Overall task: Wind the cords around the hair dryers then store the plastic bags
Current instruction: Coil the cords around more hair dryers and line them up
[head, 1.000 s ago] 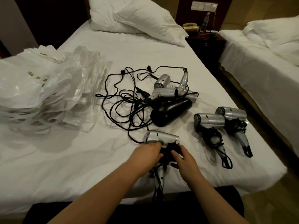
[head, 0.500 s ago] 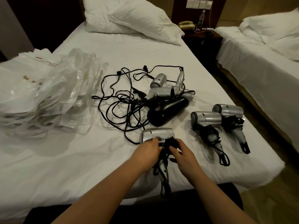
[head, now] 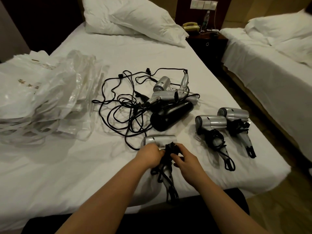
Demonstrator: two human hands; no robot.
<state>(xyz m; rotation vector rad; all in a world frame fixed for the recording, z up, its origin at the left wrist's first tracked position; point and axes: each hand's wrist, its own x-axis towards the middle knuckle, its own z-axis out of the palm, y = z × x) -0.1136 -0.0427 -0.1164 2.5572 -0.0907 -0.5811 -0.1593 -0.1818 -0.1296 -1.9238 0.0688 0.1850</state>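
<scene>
**Both hands at the wound cord of the nearest hair dryer**

The left hand (head: 151, 155) and the right hand (head: 183, 157) meet at a silver hair dryer (head: 160, 140) that lies on the white bed sheet (head: 84, 166). The fingers of both hands are curled on the black cord (head: 169, 149), which is bundled where the handle joins the barrel. The barrel lies across, with its grille end to the left of the grip. The handle runs from the grip toward the person, with cord loops hanging along it.

To the right of the grip lie two wrapped silver dryers (head: 211, 123), side by side, barrels across and handles pointing near-right. Beyond the grip lies a black dryer (head: 170, 116), its barrel diagonal. Behind it is a pile of silver dryers (head: 168, 92) with loose tangled cords (head: 121, 108) spreading left. Far left of the grip is a heap of clear plastic bags (head: 42, 98); whether they contain something, I cannot tell.
</scene>
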